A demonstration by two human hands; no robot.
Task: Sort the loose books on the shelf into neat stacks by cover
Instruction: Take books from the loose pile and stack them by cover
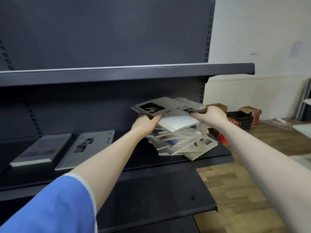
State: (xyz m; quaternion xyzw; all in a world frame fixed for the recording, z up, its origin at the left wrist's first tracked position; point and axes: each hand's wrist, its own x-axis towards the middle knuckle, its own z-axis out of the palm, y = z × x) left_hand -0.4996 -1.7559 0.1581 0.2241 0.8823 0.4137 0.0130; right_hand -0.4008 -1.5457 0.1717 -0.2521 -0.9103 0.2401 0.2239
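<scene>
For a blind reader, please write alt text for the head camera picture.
Both hands, the left hand and the right hand, hold a grey book above a messy pile of books on a dark shelf. Two neat stacks lie further left.

Messy heap of grey-covered books (181,140) on shelf (210,158), perhaps a dozen, askew.

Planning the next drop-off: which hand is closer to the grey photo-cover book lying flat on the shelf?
Left. The left hand grips the lifted book's near-left edge, up and right of the flat grey book. The right hand grips its far-right end, farther away.
</scene>
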